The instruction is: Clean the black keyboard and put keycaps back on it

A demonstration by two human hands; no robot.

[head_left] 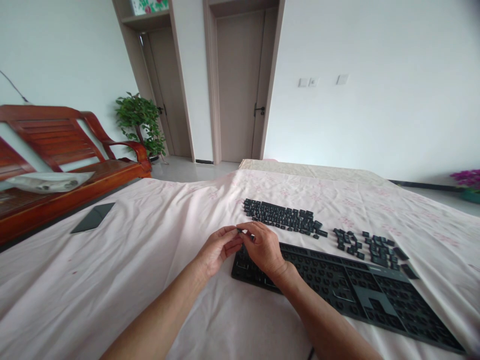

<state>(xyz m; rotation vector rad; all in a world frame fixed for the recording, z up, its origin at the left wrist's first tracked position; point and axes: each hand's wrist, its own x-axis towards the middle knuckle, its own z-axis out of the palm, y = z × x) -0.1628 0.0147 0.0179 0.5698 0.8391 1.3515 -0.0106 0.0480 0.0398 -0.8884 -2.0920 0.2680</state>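
A black keyboard [330, 282] with its keycaps off lies slantwise on the pale pink cloth, bare key sockets showing. Over its left end, my left hand [216, 249] and my right hand [265, 251] meet at the fingertips. Pinched between them is a tiny dark piece that looks like a keycap [239, 230], mostly hidden by the fingers. Behind the keyboard, loose black keycaps [279, 212] sit in rough rows. A second scattered group of keycaps [380, 250] lies farther right. My right forearm crosses above the keyboard and covers part of it.
The rumpled cloth [150, 260] covers the wide surface under everything. A dark flat phone or tablet [93, 218] lies at the left. Beyond are a wooden bench [60, 135] with a plastic bag [48, 182], a green plant [140, 122] and a closed door [240, 85].
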